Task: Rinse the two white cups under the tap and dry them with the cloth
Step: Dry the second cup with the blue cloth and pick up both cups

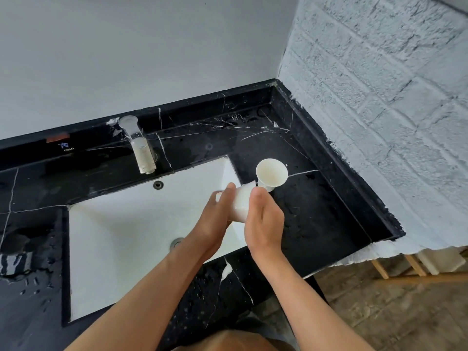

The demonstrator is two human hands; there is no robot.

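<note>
Both of my hands hold one white cup (241,202) on its side over the right edge of the white sink (121,231). My left hand (215,219) wraps its mouth end. My right hand (264,221) grips its base end. A second white cup (271,173) stands upright on the black marble counter (316,198), just beyond my right hand. The chrome tap (141,148) stands behind the sink at the left, and no water shows under it. No cloth is in sight.
A white brick wall (379,110) borders the counter on the right. Water drops lie on the counter at the lower left (33,282). A wooden frame (405,267) stands on the floor at the lower right.
</note>
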